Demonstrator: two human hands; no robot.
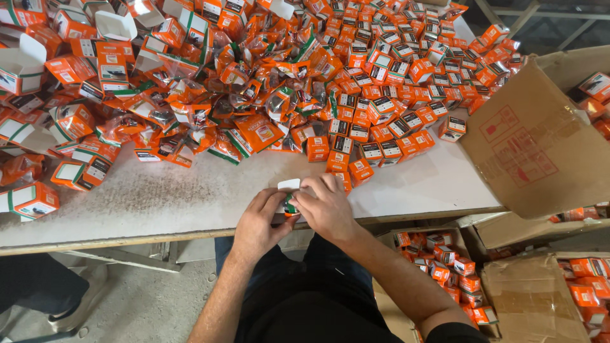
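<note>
A white desk carries a heap of small orange boxes across its far side, leaving the near edge bare as working room. There the left hand and right hand meet, fingers clamped together on one small box.

Small box mostly hidden between left hand and right hand — contents indiscernible — cardboard carton cut off at right edge.
</note>
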